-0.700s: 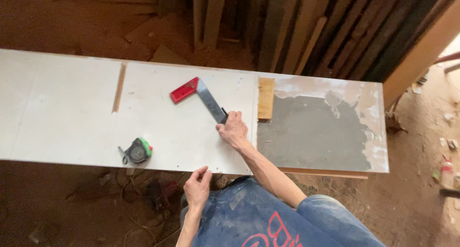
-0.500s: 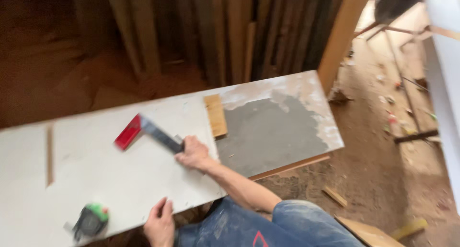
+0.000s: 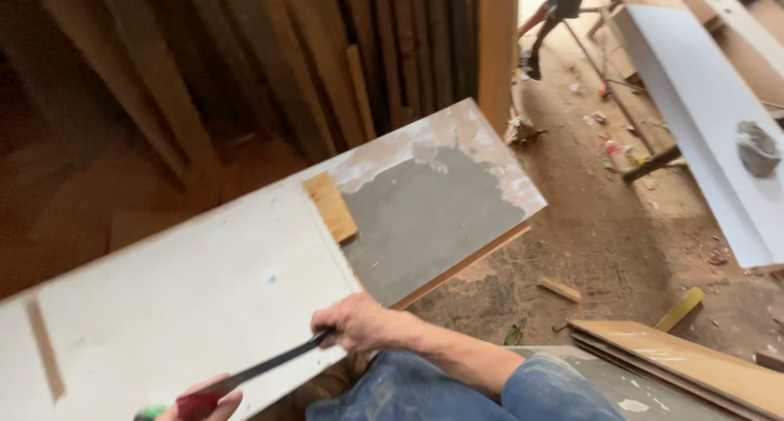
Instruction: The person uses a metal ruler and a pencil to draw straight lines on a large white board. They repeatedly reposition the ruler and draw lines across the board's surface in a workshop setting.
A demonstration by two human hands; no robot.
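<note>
**Try square lifted at the near edge of the white counter**

The right hand [image 3: 359, 323] is clenched around the dark blade of a try square [image 3: 257, 370], held just over the near edge of the white counter [image 3: 188, 298]. The square's red stock [image 3: 198, 405] sits at the bottom edge of the frame, where the fingertips of the left hand [image 3: 214, 405] touch it. Most of that hand is cut off, so whether it grips the stock or only rests against it cannot be told. A scrap of green [image 3: 150, 413] shows just left of the stock, too cropped to identify.

The counter is a long white board, smeared, with a large grey patch [image 3: 425, 217] covering its far right end. A short wooden block [image 3: 331, 207] lies on the counter at the left border of that patch, and a thin wooden strip [image 3: 45, 360] lies near the counter's left end.

Beyond the counter's far edge, planks [image 3: 269, 70] lean upright in shadow. To the counter's right is a dirt floor [image 3: 621, 241] littered with offcuts, with stacked boards [image 3: 686, 360] and another white panel [image 3: 702, 102].
</note>
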